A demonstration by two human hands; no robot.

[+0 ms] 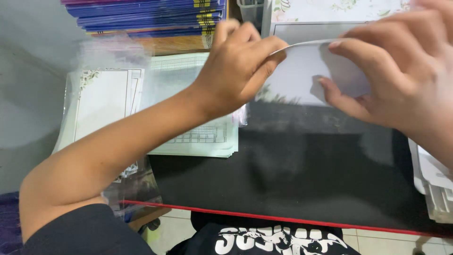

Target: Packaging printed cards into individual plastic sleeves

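The right hand [406, 80] runs off the frame's right edge; the stack of blue booklets [151, 16] is cut at top

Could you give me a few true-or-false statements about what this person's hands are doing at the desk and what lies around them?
1. Both hands hold a curved white sheet of paper. True: the left hand and right hand grip it from either side.
2. The black desk mat has a green front edge. False: the edge is red.
3. A stack of blue and purple booklets lies at the top left. True.
4. The pile of printed white sheets lies right of the right hand. False: it lies under the left forearm.
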